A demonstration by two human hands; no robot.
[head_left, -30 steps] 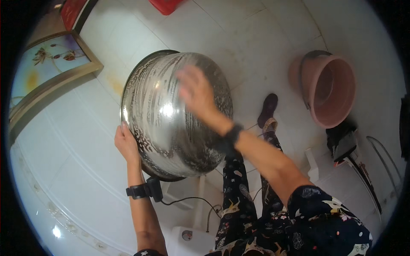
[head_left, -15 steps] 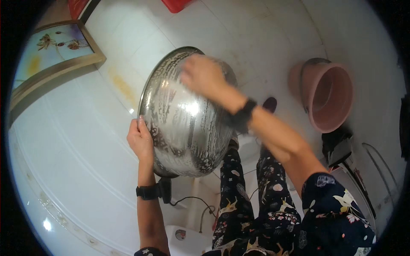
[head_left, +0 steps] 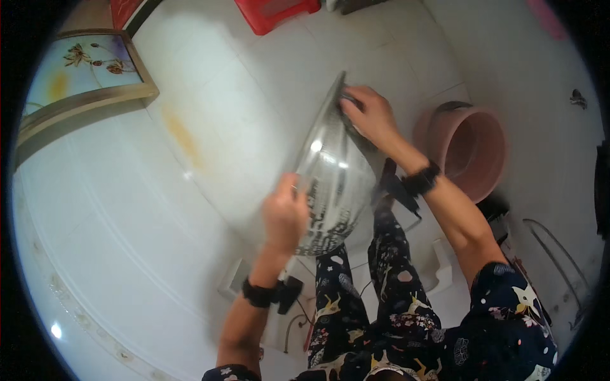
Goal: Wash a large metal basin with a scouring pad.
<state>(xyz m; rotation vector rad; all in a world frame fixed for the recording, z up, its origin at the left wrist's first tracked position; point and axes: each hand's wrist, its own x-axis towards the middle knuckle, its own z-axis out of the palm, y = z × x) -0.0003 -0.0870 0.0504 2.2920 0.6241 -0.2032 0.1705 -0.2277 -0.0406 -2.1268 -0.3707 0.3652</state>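
Note:
A large shiny metal basin [head_left: 337,184] is held up in front of me, tilted and seen edge-on. Wet streaks and drops mark its lower surface. On its left edge, my left hand [head_left: 284,213] grips the metal with the fingers curled, slightly smeared by motion. Higher up and to the right, my right hand [head_left: 373,117] is closed on the rim near the basin's pointed-looking top. The inside of the basin is hidden from me. A black band with a dark block sits on each wrist.
A pink bucket [head_left: 499,152] stands on the right by the wall. At the top is a red plastic stool [head_left: 273,14]. A wood-framed flower panel [head_left: 86,101] is at the upper left. White tiles [head_left: 219,82] cover the floor, and a bent hose [head_left: 556,254] lies at the right.
The basin has turned from its broad face to edge-on and shifted right. My right hand has left the soapy surface for the rim. My left hand has moved right with the basin.

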